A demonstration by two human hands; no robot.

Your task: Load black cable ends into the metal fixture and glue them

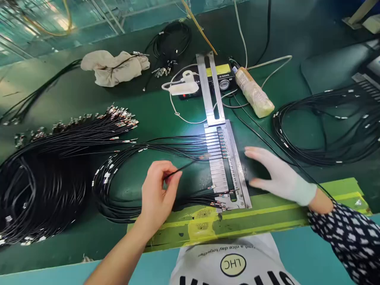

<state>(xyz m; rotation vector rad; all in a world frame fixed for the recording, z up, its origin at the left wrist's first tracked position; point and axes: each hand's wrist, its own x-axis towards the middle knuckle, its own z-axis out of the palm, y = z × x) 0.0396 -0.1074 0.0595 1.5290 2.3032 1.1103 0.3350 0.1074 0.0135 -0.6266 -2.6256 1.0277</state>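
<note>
Pinching one black cable [185,167] between thumb and fingertips: left hand [160,190], bare, left of the metal fixture [239,170]. Cable's pale tip is at the fixture's left edge, below the filled slots; blurred, can't tell if it touches. Right hand [276,174], white glove, fingers released and spread, nothing in them, just beside the fixture's right rail, looks apart from it.

Fixture lies on the green surface [151,118]. Row of cables [187,144] runs into its upper slots, ends side by side; slots below are bare. Second bunch of cable ends [218,204] lies across the fixture's lower end, uneven. Cable coil [102,178] sits left of the left hand, big cable pile [56,190] further left.

Risks, my judgement: grip is well back from the tip, so the free length could bend or swing and miss a slot, or enter the wrong one, slots being narrow and close-set. Left wrist is near the coil; a snag there could tug seated cables out of line. Nothing seen holding the fixture, so a sideways pull could skew it. Lower bunch could tangle with the held cable.
</note>
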